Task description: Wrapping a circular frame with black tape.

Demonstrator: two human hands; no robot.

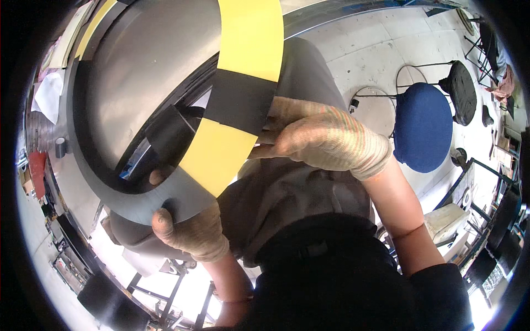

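A large curved grey metal piece (pixel 149 60) with a dark rim fills the upper left. A broad band of yellow and black striped tape (pixel 243 94) runs down across it. My left hand (pixel 190 229), in a worn knit glove, grips the grey lower rim (pixel 138 201) from below, with the thumb on its face. My right hand (pixel 326 140), also gloved, presses its fingers against the right edge of the striped band where black meets yellow. A loose black piece (pixel 168 132) sits inside the rim.
A blue round stool (pixel 422 127) and a black stool (pixel 461 91) stand on the concrete floor at the right. At the left lie a white cloth (pixel 49 94), a tape roll (pixel 61 146) and a red item (pixel 37 171). Metal frames crowd the lower edges.
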